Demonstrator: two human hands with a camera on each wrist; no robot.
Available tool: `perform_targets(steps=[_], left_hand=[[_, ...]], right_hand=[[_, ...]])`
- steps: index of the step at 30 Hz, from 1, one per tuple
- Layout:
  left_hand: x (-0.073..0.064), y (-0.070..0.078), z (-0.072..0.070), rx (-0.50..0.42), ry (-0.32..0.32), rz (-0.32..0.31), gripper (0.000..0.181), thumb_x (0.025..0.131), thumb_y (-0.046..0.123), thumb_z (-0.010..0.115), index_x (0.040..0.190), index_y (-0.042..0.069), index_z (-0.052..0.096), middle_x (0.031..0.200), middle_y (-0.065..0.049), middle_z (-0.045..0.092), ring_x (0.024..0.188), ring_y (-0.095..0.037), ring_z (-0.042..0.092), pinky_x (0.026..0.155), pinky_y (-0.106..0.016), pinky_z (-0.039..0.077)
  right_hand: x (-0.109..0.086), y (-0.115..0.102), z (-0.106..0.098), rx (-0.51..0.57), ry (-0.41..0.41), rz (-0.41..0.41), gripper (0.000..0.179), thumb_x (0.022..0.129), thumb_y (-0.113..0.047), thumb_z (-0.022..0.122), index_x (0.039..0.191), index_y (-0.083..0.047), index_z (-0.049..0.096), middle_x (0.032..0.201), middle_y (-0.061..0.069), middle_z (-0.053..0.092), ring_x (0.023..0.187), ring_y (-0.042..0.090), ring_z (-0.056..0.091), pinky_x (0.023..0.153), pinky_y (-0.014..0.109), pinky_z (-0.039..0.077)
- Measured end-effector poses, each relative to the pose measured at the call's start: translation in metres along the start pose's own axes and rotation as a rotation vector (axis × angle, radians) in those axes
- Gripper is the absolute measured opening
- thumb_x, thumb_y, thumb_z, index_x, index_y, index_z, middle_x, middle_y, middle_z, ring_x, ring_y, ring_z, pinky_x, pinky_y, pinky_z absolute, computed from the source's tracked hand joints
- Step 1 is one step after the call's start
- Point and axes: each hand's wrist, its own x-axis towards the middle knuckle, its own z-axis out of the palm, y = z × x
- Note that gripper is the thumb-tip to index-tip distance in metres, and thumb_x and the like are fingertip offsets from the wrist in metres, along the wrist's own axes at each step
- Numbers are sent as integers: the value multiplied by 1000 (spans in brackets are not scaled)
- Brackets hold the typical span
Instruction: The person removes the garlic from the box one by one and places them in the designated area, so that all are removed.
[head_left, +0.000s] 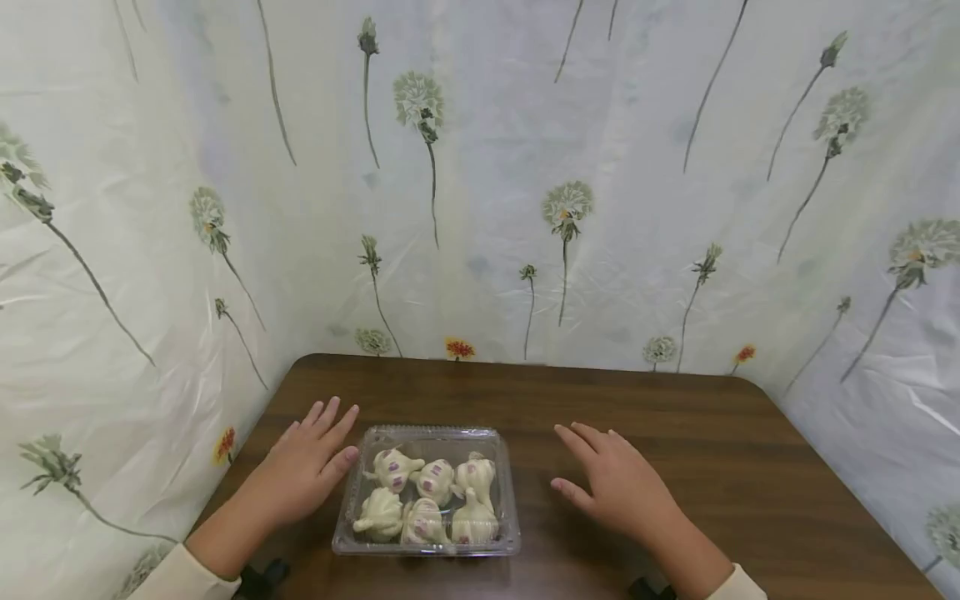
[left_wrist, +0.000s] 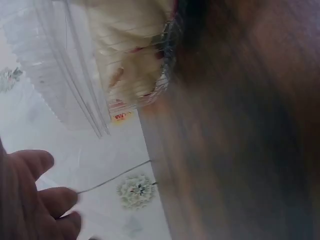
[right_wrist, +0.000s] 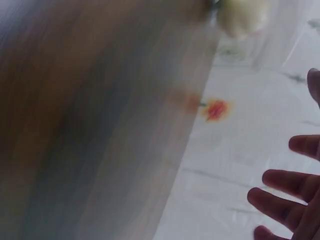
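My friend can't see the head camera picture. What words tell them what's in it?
A clear plastic container of six garlic bulbs sits on a dark brown table, a person's left hand close beside it and right hand farther off on the other side. Behind is pale sheeting printed with dandelion-like flowers.

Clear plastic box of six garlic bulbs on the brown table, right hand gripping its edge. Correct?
Not quite: the right hand isn't gripping the edge. The head view shows it apart from the clear plastic box, fingers extended. The six garlic bulbs in the box on the brown table are correct.
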Motion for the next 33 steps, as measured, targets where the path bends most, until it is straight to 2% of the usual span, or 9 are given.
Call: perform_targets(steps=[3, 7, 10, 15, 20, 23, 29, 31, 33], left_hand=[[0, -2, 2, -153, -8, -40, 68, 112, 56, 32, 164, 12, 34, 169, -23, 27, 156, -48, 23, 120, -72, 26], [0, -5, 6, -303, 11, -94, 73, 112, 57, 28, 163, 5, 33, 168, -25, 28, 154, -48, 27, 121, -71, 26], [0, -6, 10, -380, 21, -112, 72, 113, 53, 28, 163, 1, 30, 167, -27, 29, 153, -50, 28, 120, -71, 26], [-2, -7, 16, -468, 38, -158, 67, 114, 49, 30, 159, 0, 36, 157, -30, 45, 144, -52, 43, 115, -70, 36], [-6, -5, 26, -643, 76, -245, 53, 116, 38, 34, 154, 2, 44, 146, -26, 56, 127, -42, 61, 101, -51, 57], [-6, -5, 32, -784, 86, -297, 47, 116, 31, 36, 151, 2, 46, 138, -23, 60, 114, -31, 68, 88, -39, 62], [-3, -9, 40, -1145, -11, -410, 46, 115, 25, 37, 153, -2, 39, 134, -21, 57, 103, -24, 66, 86, -39, 62], [-4, -11, 40, -1198, -46, -424, 46, 114, 24, 38, 153, -2, 37, 133, -19, 55, 103, -24, 64, 88, -39, 61], [-5, -11, 40, -1214, -75, -410, 47, 114, 23, 40, 154, -1, 35, 134, -18, 52, 104, -24, 63, 89, -40, 60]], right_hand=[[-1, -12, -1, 53, 8, 1, 76, 93, -58, 73, 156, -21, 49, 146, 8, 61, 127, 35, 64, 106, 57, 51], [-3, -25, -1, 104, 11, -36, 75, 92, -57, 74, 155, -23, 50, 144, 2, 61, 124, 31, 65, 103, 54, 54], [-4, -31, 0, 125, 24, -72, 75, 91, -56, 76, 154, -25, 51, 144, 0, 60, 124, 27, 65, 103, 52, 54], [-4, -38, 2, 157, 62, -117, 74, 90, -52, 79, 153, -26, 52, 143, -4, 59, 127, 21, 63, 103, 48, 55], [-5, -45, 0, 247, 8, -134, 71, 92, -51, 78, 152, -25, 51, 146, -5, 56, 131, 20, 60, 102, 48, 56], [-8, -48, -2, 290, -24, -132, 69, 92, -53, 77, 150, -23, 53, 145, -7, 54, 130, 17, 59, 100, 46, 57], [-13, -52, -1, 286, -9, -168, 66, 92, -61, 73, 143, -23, 57, 140, -11, 53, 121, 9, 60, 95, 38, 59], [-13, -55, -2, 285, 0, -192, 66, 91, -62, 73, 141, -22, 58, 138, -11, 54, 119, 8, 61, 94, 37, 59], [-14, -57, -3, 288, 1, -210, 65, 91, -63, 74, 139, -21, 59, 137, -11, 54, 117, 7, 61, 94, 37, 59]])
